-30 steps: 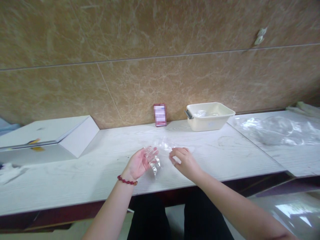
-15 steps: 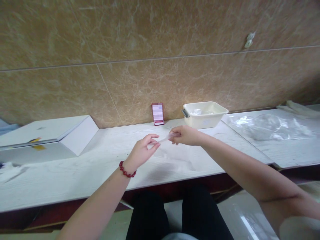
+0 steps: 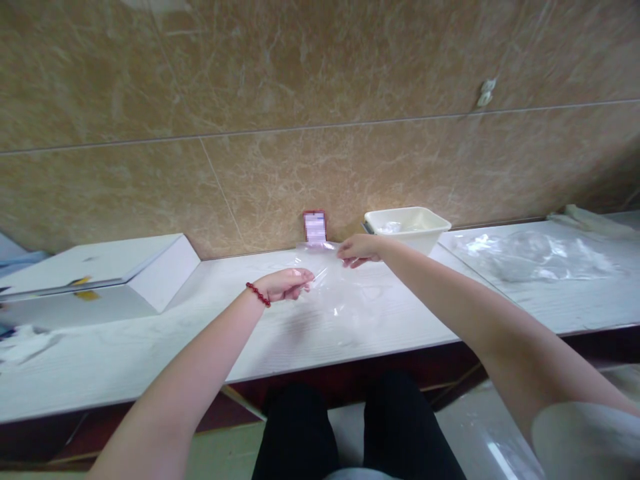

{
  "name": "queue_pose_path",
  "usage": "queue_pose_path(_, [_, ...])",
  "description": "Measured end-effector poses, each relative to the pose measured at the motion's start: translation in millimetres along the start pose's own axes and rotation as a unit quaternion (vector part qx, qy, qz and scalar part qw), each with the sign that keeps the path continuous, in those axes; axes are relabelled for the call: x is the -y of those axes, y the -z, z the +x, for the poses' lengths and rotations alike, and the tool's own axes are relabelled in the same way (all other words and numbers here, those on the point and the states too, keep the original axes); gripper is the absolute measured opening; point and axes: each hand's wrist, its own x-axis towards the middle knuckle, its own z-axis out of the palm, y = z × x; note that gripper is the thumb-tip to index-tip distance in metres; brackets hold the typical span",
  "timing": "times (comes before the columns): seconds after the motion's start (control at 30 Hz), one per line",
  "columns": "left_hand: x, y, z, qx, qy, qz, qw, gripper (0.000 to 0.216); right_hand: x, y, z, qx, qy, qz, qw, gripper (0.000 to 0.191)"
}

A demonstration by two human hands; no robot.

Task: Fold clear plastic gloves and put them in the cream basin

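Note:
A clear plastic bag [image 3: 327,280] hangs spread between my two hands, just above the white tabletop. My left hand [image 3: 290,284], with a red bead bracelet at the wrist, pinches the bag's left side. At its upper right, my right hand [image 3: 361,249] grips the edge with thumb and fingers. The film is see-through, so its lower outline is hard to make out. Behind the bag a phone [image 3: 315,225] leans upright against the wall, its lower part covered by the film.
A cream plastic tub [image 3: 425,223] with clear material inside stands behind my right hand. To the right lie clear plastic bags [image 3: 535,257] on the white table [image 3: 200,353]. A white box [image 3: 115,267] sits at the left, near a crumpled white piece [image 3: 27,343].
The bag, earlier a narrow gathered strip between my fingers, is now spread wider. My right hand has moved slightly up, and my left hand has turned more level.

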Motion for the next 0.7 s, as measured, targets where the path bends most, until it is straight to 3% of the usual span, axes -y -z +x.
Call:
queue_pose_path(0.13, [4, 6, 3, -0.041, -0.061, -0.148, 0.986, 0.023, -1, 2, 6, -0.003, -0.013, 0.070, 0.997, 0.004])
queue_pose_path(0.2, [7, 4, 3, -0.033, -0.093, -0.185, 0.978, 0.029, -3, 2, 9, -0.001, -0.016, 0.105, 0.994, 0.006])
queue_pose_path(0.33, [16, -4, 5, -0.038, -0.115, -0.110, 0.987, 0.042, -9, 3, 12, -0.011, -0.011, 0.134, 0.991, 0.012])
queue_pose_path(0.5, [25, -1, 5, -0.056, -0.088, -0.074, 0.992, 0.035, -13, 7, 10, -0.060, -0.008, 0.085, 0.994, 0.008])
queue_pose_path(0.63, [18, 12, 3, -0.004, -0.025, -0.021, 0.999, 0.039, -13, 13, 11, -0.078, 0.001, 0.052, 0.996, 0.003])
queue_pose_path(0.7, [8, 18, 8, -0.007, -0.012, 0.001, 1.000, 0.039, -11, 15, 16, -0.081, 0.008, 0.038, 0.996, 0.004])
